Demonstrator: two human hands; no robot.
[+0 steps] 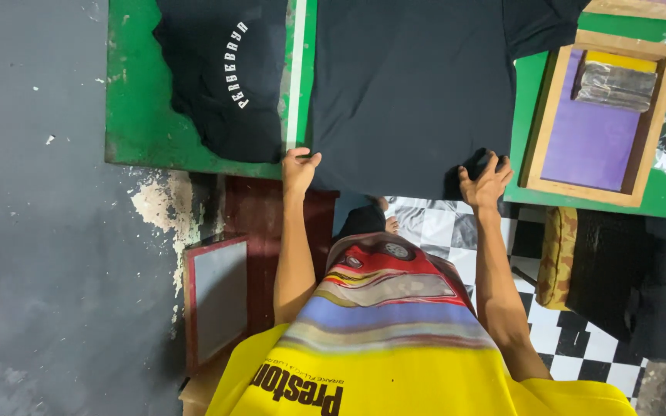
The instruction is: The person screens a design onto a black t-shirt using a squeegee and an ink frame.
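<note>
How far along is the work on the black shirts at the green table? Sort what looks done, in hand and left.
Done: a black shirt with white lettering lies on the green table. In hand: the left hand and right hand grip the bottom hem of a plain black shirt. Left: that shirt shows no print; the wooden screen frame sits aside.

My left hand (299, 166) grips the near edge of the shirt (410, 92) spread on the table (136, 123); my right hand (486, 181) grips the same edge further right. Left of this shirt lies a second shirt (221, 77). To the right, a framed screen (599, 123) rests on the table, a squeegee (617, 85) in it.
</note>
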